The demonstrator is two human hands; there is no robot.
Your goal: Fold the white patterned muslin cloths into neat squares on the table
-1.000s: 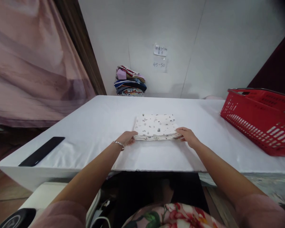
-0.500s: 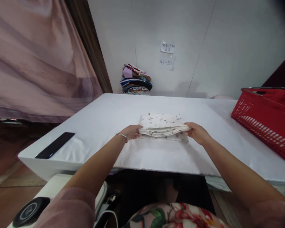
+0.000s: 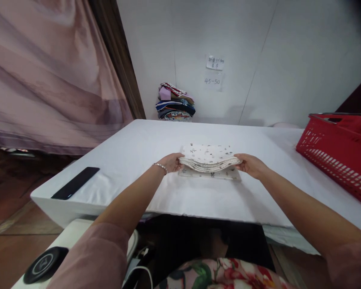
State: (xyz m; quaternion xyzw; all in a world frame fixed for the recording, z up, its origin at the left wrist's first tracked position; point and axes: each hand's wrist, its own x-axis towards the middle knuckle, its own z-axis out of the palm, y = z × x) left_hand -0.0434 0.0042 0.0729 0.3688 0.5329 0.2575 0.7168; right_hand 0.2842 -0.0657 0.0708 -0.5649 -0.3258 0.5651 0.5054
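A white cloth with small dark and greenish prints lies folded in several layers on the white-covered table. Its near layers are lifted and sag in the middle, while the bottom layer rests on the table. At the left end, my left hand pinches the stacked layers between thumb and fingers; a silver bracelet circles that wrist. My right hand grips the right end the same way. Some fingertips are hidden behind the fabric.
A black phone lies near the table's left edge. On the right stands a red plastic basket. Folded textiles are piled against the wall behind the table. A round black object sits on a white surface at lower left.
Both hands have raised the folded near edge of the cloth slightly, and its layers now bow more in the middle. The whole view has shifted a little.
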